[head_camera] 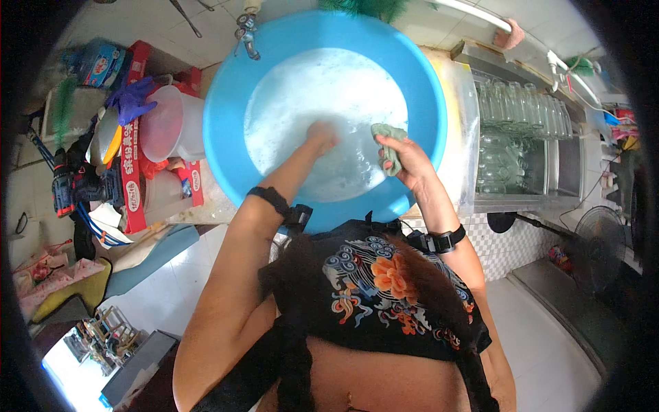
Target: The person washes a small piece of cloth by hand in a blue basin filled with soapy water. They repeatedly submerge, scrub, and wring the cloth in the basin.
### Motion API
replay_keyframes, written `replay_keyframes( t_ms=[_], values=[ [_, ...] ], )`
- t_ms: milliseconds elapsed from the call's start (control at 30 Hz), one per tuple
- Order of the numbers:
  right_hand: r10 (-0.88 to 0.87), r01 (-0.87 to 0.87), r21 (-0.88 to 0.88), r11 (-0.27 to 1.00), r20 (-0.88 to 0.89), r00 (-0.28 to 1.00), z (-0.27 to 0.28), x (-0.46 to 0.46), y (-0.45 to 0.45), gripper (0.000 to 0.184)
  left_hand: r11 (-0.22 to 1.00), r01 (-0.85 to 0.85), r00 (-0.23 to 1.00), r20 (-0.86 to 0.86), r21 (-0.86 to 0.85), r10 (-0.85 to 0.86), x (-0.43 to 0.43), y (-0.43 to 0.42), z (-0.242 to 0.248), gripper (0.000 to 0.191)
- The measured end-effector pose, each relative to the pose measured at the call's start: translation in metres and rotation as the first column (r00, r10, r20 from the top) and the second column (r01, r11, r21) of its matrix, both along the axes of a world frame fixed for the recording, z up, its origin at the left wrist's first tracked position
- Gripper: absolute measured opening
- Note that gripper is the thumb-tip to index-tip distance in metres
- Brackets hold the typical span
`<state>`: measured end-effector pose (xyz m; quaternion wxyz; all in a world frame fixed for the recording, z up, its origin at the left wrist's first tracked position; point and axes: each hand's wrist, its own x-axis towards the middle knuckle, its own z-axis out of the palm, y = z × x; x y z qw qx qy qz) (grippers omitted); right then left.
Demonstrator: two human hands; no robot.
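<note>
A large round blue plastic basin (pixel 226 103) stands before me, filled with soapy water (pixel 324 82) under white foam. My right hand (pixel 409 159) grips a bunched light-green cloth (pixel 388 134) above the water, near the basin's right wall. Toward the middle of the basin, my left hand (pixel 323 136) reaches down to the water. Its fingers are blurred and partly hidden by suds, so whether they hold anything cannot be seen. Black straps with small devices circle both forearms.
Glass bottles (pixel 515 103) stand in rows over a metal sink (pixel 538 165) at right, with more glassware inside. A tap (pixel 247 36) overhangs the basin's far left rim. At left are a red carton (pixel 133 180), white plastic tubs (pixel 190 121), a purple glove (pixel 128 98) and a power drill (pixel 64 185).
</note>
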<state>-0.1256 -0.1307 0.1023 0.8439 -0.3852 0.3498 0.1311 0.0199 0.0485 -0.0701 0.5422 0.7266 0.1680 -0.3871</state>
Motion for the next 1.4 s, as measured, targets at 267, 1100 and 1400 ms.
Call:
replay_keyframes(
  t_ms=[267,1100,1400],
  values=[
    [0.493,0.008,-0.984,0.176,0.095,0.865,-0.016,0.005,0.025,0.025,0.862,0.299,0.933,-0.065,-0.409,-0.355,-0.047,-0.006,0.124,0.029],
    [0.512,0.246,-0.93,0.273,0.357,0.781,-0.006,0.018,0.047,0.022,0.605,0.474,0.879,0.301,-0.64,-0.37,-0.06,-0.012,0.119,0.034],
    [0.543,0.041,-0.992,-0.119,-0.031,0.839,-0.012,0.017,0.055,0.021,0.89,0.444,0.894,-0.022,-0.103,-0.448,-0.063,-0.011,0.182,0.052]
  ],
)
